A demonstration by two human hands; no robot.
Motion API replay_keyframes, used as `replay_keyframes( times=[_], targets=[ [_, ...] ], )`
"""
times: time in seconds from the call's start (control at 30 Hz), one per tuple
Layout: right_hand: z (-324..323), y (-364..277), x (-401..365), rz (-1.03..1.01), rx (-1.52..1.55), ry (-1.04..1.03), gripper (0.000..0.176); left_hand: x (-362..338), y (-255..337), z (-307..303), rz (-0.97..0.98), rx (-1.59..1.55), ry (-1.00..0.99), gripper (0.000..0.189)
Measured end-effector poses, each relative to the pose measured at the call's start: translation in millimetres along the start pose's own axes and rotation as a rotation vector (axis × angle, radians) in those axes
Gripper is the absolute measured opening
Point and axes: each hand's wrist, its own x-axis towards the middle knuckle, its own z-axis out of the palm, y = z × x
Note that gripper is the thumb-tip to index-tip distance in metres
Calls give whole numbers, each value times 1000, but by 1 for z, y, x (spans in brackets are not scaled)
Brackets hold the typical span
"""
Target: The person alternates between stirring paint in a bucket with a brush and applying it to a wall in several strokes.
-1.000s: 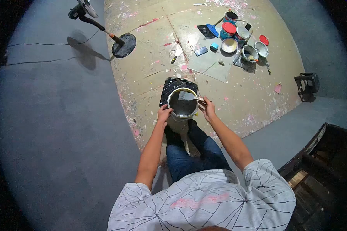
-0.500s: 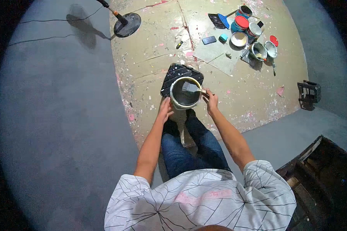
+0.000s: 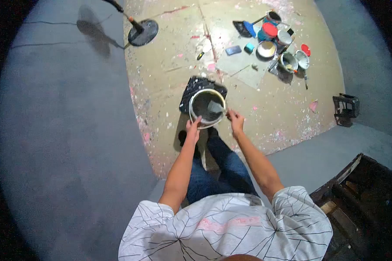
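A round paint bucket with a pale rim and dark grey paint inside stands in front of me. My left hand is closed on the near-left part of its rim, thumb over the edge. With closed fingers, my right hand holds a paintbrush by its handle at the bucket's right side. The grey-coated bristles are inside the bucket. Behind and partly under the bucket is a black, paint-spattered stool top; the bucket hides part of it.
Paint buckets, a red lid, a blue brush, a phone and a yellow-black tool lie on the spattered floor covering. A stand base is far left, a small stool right, dark furniture near right.
My left hand has moved from beside the bucket onto its near rim. The brush has shifted slightly right and down within the bucket, and the view has moved a little.
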Motion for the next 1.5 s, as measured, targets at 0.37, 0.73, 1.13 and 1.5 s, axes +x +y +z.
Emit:
replay_keyframes(
  times=[0.37,0.73,1.13,1.5],
  targets=[
    [-11,-29,-23,8,184,41,29,21,-6,28,104,63,199,15],
    [-42,-123,-71,-519,-124,-152,23,-172,107,36,321,535,27,19],
    [18,-178,-190,-851,-366,-672,17,-297,126,16,295,541,47,20],
    [48,-126,-206,-916,-461,-755,22,-315,117,13,393,642,49,26]
  ],
)
